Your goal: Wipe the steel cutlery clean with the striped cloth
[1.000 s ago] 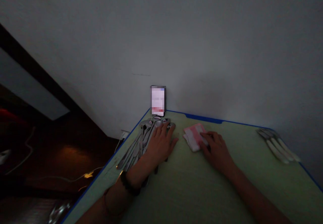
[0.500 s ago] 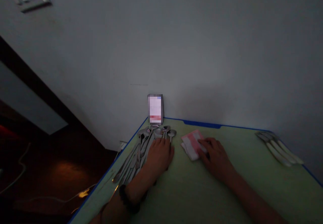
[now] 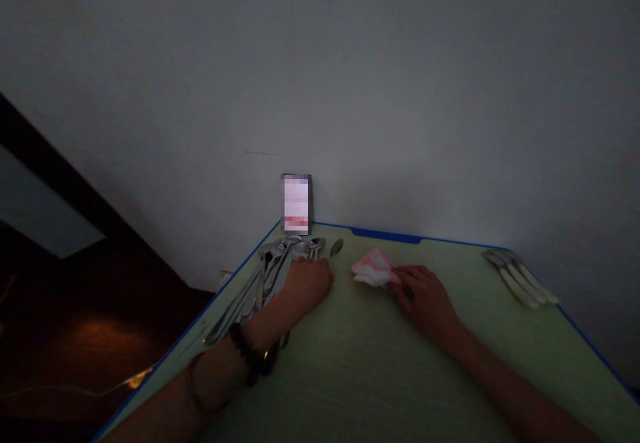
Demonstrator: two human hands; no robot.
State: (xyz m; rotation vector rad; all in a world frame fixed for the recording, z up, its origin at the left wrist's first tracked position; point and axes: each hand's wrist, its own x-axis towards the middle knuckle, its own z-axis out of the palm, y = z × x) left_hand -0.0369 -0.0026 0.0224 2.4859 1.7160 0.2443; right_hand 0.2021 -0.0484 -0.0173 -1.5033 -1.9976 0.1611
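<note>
My left hand [image 3: 309,280] is closed at the right edge of a pile of metal cutlery [image 3: 263,283], a dark beaded bracelet on its wrist. The bowl of a spoon [image 3: 337,248] sticks out past its knuckles, while the handle is hidden by the hand. Pinched between the thumb and fingers of my right hand [image 3: 425,296] is a folded pink and white cloth [image 3: 373,271], whose near edge is lifted a little off the table.
A lit phone [image 3: 296,204] leans on the wall at the table's far left corner. Several forks with pale handles [image 3: 523,280] lie along the right edge. The green tabletop [image 3: 360,376] has a blue rim, with a wall behind it.
My left hand has curled its fingers, and the spoon beside it has turned. My right hand has gripped the cloth, which is now bunched and raised at its near edge. The view has shifted.
</note>
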